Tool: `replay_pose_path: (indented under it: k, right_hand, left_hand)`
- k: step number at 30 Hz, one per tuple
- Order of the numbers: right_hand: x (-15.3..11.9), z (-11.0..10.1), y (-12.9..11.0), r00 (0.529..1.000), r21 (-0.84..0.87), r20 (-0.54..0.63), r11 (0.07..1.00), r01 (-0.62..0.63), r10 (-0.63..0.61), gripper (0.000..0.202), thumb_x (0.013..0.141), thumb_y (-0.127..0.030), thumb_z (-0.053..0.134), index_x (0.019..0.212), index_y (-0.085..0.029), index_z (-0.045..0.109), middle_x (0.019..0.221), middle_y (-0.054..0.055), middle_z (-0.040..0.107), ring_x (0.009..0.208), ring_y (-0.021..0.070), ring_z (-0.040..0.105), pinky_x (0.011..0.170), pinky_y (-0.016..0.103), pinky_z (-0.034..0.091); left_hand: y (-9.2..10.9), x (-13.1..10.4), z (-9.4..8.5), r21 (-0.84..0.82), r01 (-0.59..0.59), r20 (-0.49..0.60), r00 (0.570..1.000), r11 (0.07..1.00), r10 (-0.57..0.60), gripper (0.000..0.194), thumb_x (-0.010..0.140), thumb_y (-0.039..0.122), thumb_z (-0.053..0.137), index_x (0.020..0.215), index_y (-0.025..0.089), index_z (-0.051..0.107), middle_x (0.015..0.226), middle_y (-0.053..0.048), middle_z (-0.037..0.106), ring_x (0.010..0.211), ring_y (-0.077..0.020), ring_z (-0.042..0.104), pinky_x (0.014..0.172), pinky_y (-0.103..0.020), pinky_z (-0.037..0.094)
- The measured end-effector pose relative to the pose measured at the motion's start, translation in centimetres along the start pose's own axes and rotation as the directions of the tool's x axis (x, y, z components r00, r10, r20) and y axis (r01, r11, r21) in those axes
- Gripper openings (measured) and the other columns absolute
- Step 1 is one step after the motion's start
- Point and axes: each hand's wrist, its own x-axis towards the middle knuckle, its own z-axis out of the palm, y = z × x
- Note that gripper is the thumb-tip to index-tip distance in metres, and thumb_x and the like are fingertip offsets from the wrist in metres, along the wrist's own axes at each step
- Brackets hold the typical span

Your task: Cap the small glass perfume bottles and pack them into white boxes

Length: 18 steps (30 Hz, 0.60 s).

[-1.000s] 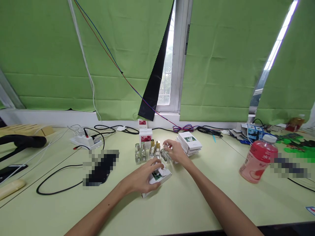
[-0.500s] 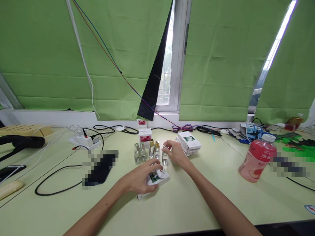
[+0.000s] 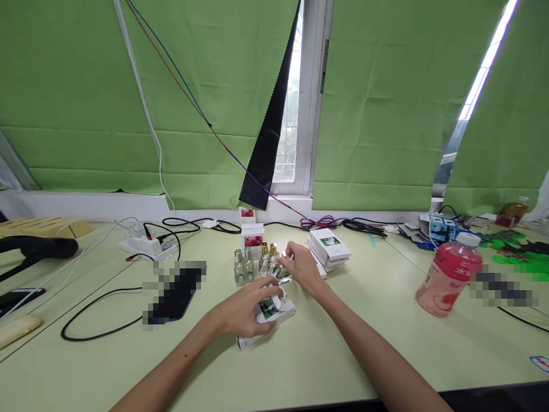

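My left hand (image 3: 251,309) is closed around a white box (image 3: 281,313) with a green picture, lying on the table near the front. Its fingers cover part of the box top. Just beyond it, my right hand (image 3: 304,268) pinches a small clear glass bottle (image 3: 283,276), which is tilted and partly hidden by the fingers. Two gold-capped bottles (image 3: 268,258) stand close to its left. Further left are two bottles with greenish caps (image 3: 243,266), upright side by side. Behind them sits a white box with a red flower picture (image 3: 253,240).
Stacked white boxes (image 3: 329,249) lie right of my right hand. A pink drink bottle (image 3: 450,274) stands further right. A dark phone (image 3: 176,293), its cable and a power strip (image 3: 148,246) are on the left. Coiled cables run along the back.
The glass bottle at my right hand has gone from upright to tilted, and the right hand has shifted slightly. My left hand has stayed on the box.
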Motion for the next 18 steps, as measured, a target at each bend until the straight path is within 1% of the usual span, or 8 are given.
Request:
replay_pose_path:
  k: [6, 10, 18]
  right_hand:
    - [-0.01, -0.01, -0.04, 1.000, -0.018, 0.001, 1.000, -0.002, 0.002, 0.027, 0.086, -0.033, 0.071, 0.074, -0.022, 0.049, 0.071, -0.003, 0.058, 0.066, 0.0148, 0.049, 0.060, 0.024, 0.028]
    - [-0.23, -0.19, -0.37, 1.000, -0.051, 0.008, 0.999, -0.001, 0.002, 0.029, 0.087, -0.035, 0.072, 0.075, -0.022, 0.048, 0.074, -0.002, 0.059, 0.069, 0.0158, 0.051, 0.059, 0.024, 0.028]
    - [-0.90, -0.19, -0.95, 0.999, -0.201, 0.035, 0.980, 0.001, 0.006, 0.027, 0.092, -0.042, 0.068, 0.083, -0.022, 0.052, 0.078, 0.003, 0.064, 0.072, 0.0195, 0.057, 0.061, 0.027, 0.030]
  left_hand:
    - [0.22, 0.07, -0.18, -0.001, 0.014, 0.020, 1.000, 1.000, -0.014, 0.044, 0.074, 0.030, 0.068, 0.117, 0.025, 0.060, 0.128, -0.007, 0.056, 0.113, -0.0282, 0.060, 0.099, -0.039, 0.049]
    - [0.19, 0.05, -0.16, -0.004, 0.011, 0.008, 1.000, 1.000, -0.011, 0.042, 0.073, 0.030, 0.069, 0.114, 0.025, 0.061, 0.127, -0.008, 0.057, 0.111, -0.0283, 0.061, 0.098, -0.038, 0.050]
    - [-0.09, -0.11, -0.46, -0.018, 0.015, 0.000, 1.000, 1.000, -0.015, 0.033, 0.074, 0.032, 0.066, 0.106, 0.024, 0.061, 0.119, -0.007, 0.059, 0.104, -0.0259, 0.063, 0.092, -0.035, 0.051]
